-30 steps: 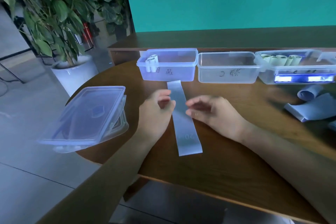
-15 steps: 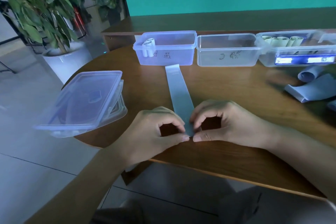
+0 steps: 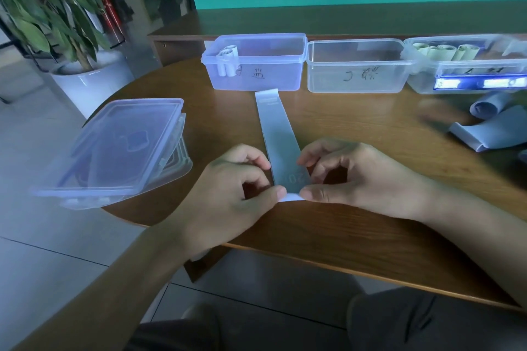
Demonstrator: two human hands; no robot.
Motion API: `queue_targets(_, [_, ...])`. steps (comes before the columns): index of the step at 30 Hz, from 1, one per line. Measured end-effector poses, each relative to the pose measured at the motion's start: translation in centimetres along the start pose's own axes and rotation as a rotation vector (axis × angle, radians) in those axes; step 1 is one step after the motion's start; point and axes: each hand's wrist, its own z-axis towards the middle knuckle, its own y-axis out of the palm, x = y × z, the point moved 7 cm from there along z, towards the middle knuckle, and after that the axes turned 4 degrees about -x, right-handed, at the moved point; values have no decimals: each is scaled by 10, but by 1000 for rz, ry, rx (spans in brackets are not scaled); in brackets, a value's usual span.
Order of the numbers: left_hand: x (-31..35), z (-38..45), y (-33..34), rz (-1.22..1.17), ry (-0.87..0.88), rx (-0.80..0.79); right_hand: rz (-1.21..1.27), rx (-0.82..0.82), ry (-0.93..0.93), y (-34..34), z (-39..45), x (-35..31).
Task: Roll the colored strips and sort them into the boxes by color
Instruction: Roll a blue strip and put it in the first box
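In the head view, a long pale blue paper strip (image 3: 278,134) lies flat on the brown wooden tabletop (image 3: 370,222), its far end just before the blue-tinted clear plastic box (image 3: 255,61) that holds two pale rolls (image 3: 228,64). The left hand (image 3: 228,194) and right hand (image 3: 356,179) each pinch a near corner, thumbs and fingers (image 3: 281,192) curled on the lifted edge. The strip looks light, thin and springy; it likely needs a tight first curl from that near edge, held at both sides, or it may unroll.
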Motion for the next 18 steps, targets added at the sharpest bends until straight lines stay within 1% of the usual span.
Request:
queue_targets(3, [-8, 1, 3, 29, -36, -22, 29, -21, 35, 1, 2, 4])
queue_targets(5, [-8, 0, 1, 1, -39, -6, 49, -38, 46, 2, 3, 4])
queue_targets(7, [-4, 1, 0, -66, -2, 2, 54, -51, 48, 2, 4, 3])
queue_targets(10, [3, 1, 5, -96, 53, -46, 48, -70, 45, 1, 5, 2])
queue_targets(15, [3, 2, 11, -66, 1, -78, 37, -80, 21, 1, 5, 0])
queue_targets(18, [2, 3, 11, -67, -7, -69, 33, -76, -6, 1, 3, -2])
